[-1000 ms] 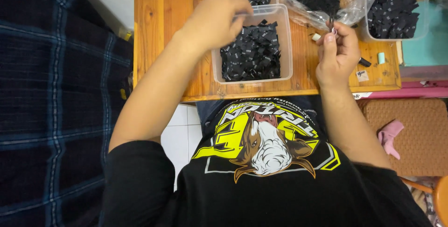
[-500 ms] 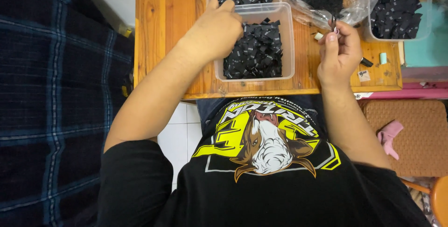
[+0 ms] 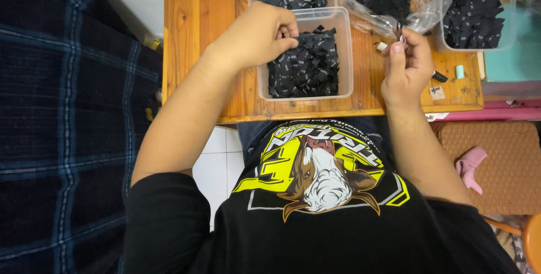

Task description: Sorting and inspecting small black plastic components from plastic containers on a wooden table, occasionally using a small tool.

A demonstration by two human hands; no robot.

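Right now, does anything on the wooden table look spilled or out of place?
A few small bits lie loose on the wooden table beside the right hand, outside the tubs. The black labels stay inside their clear tub.

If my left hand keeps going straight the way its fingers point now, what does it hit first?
Most likely the pile of small black fabric labels in the clear plastic tub. The left hand is curled at the tub's rim with its fingertips aimed into it, though whether they already touch the pile is unclear.
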